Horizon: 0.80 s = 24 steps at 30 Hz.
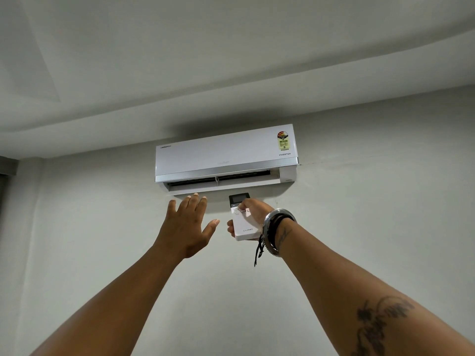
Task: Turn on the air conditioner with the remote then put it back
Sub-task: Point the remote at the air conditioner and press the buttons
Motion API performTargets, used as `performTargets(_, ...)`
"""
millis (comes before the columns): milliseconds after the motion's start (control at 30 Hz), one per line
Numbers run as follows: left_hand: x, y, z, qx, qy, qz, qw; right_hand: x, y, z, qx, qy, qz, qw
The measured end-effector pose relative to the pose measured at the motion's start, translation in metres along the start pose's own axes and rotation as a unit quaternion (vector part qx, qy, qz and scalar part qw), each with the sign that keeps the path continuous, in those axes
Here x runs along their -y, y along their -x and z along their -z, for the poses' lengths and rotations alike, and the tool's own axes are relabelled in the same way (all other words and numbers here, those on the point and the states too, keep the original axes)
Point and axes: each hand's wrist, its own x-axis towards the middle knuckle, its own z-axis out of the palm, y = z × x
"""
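A white air conditioner hangs high on the wall, with its bottom flap swung open and the dark vent showing. My right hand holds a white remote with a dark screen at its top, pointed up at the unit; the thumb rests on the buttons just below the screen. My left hand is raised beside it, palm toward the unit, fingers spread, holding nothing, just under the flap.
Plain pale wall and ceiling surround the unit. A dark frame edge shows at the far left. Bangles and a black thread sit on my right wrist.
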Motion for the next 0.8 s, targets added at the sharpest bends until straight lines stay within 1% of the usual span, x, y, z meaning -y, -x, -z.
performTargets(400,-0.0047,-0.003,0.0058,-0.007,0.01,0.001,1.0,-0.0013,-0.0022,0.0051,0.001,-0.011,0.015,1.0)
performTargets(633,-0.0069,-0.0022,0.0061,0.002,0.019,0.007,1.0,0.0005,0.0021,0.0074,0.019,-0.02,0.0,1.0)
performTargets(800,-0.0076,-0.003,0.0086,0.0,0.016,0.002,1.0,0.0039,0.0036,0.0061,0.017,-0.026,-0.004,1.0)
